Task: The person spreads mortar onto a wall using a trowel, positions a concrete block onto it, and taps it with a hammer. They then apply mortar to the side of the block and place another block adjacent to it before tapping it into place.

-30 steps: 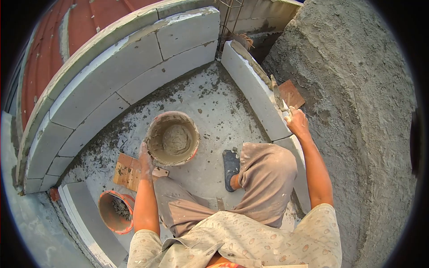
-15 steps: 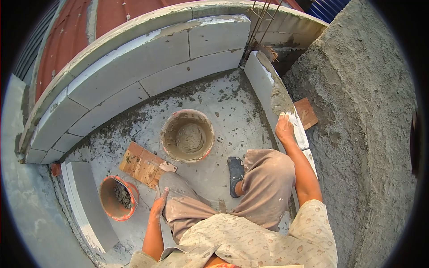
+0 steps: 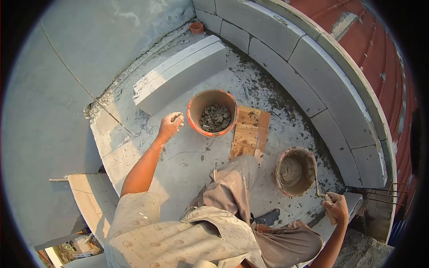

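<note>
In the head view my right hand [image 3: 336,208] grips a thin, mortar-coated trowel [image 3: 319,192] by its handle. The trowel's blade shows nearly edge-on beside the rim of a mortar bucket [image 3: 279,178]. Wet grey mortar [image 3: 291,172] lies in that bucket. My left hand [image 3: 171,125] hangs over the floor with nothing in it, its fingers loosely curled and apart. Just right of it stands an orange bucket [image 3: 191,117] with crumbly grey lumps [image 3: 215,118] inside.
A wooden board [image 3: 248,134] lies between the buckets. Pale curved blocks [image 3: 183,73] rest near the left wall. A low curved block wall [image 3: 308,71] bounds the right side, with rebar [image 3: 386,192] at its end. A small reddish pot [image 3: 196,28] sits in the far corner.
The view has swung left. My right hand has moved from the mortared top of the low wall to the mortar bucket. My left hand has lifted from my knee towards the orange bucket.
</note>
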A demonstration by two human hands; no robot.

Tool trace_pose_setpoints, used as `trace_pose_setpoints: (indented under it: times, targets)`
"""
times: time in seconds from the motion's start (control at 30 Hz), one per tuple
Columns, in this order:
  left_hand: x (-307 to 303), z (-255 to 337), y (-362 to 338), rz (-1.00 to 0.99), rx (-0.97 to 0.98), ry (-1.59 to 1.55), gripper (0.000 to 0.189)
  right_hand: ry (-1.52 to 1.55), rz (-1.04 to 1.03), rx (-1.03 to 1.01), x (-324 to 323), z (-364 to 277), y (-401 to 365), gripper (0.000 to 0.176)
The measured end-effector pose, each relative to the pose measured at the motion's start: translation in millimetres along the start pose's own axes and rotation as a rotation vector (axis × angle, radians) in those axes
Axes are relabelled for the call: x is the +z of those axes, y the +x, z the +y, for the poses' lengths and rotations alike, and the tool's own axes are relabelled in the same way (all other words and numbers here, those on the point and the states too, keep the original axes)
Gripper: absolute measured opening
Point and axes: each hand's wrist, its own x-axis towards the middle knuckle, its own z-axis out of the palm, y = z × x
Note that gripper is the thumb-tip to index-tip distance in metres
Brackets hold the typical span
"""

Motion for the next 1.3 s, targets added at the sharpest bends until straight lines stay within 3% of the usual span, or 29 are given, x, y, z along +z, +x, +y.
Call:
trace_pose_setpoints:
  times: [0.07,0.13,0.2,0.33,0.4,0.43,0.47,0.53,0.63,0.83,1.03,1.13,1.23,1.3]
  targets:
    - [-45,-18,37,0.308,0.191,0.203,0.044,-0.126,-0.088,-0.008,21,-10,32,0.041]
    - [-96,-60,82,0.500,0.080,0.390,0.051,-0.264,-0.115,0.020,43,-16,66,0.032]
    - [-127,-52,91,0.637,-0.054,0.633,0.063,-0.357,-0.107,0.040,59,-15,79,0.027]
    - [-189,-89,135,0.730,-0.198,0.602,0.078,-0.391,0.003,-0.025,82,20,77,0.025]
    - [-193,-95,155,0.708,-0.271,0.353,0.079,-0.476,0.099,-0.181,87,43,69,0.026]
    - [-193,-96,160,0.664,-0.312,0.158,0.078,-0.412,0.031,0.019,83,45,62,0.030]
    - [-194,-97,164,0.617,-0.352,-0.038,0.077,-0.445,0.077,-0.031,82,61,57,0.031]
    - [-199,-123,177,0.466,-0.391,0.253,0.059,-0.524,0.171,-0.143,71,98,55,0.033]
    - [-174,-162,174,0.683,-0.169,0.751,0.049,-0.456,0.239,-0.021,60,57,22,0.038]
    - [-141,-97,130,0.629,-0.179,0.726,0.057,-0.313,0.339,-0.188,41,-14,-1,0.037]
    - [-155,-113,147,0.563,-0.121,0.792,0.055,-0.321,0.317,-0.361,36,-139,-18,0.036]
    - [-168,-94,146,0.404,-0.226,0.836,0.048,-0.358,0.315,-0.490,41,-194,4,0.034]
    - [-183,-82,139,0.294,-0.214,0.768,0.041,-0.351,0.294,-0.615,69,-250,37,0.035]
    - [-185,-111,144,0.352,-0.153,0.796,0.040,-0.330,0.170,-0.650,98,-303,60,0.037]
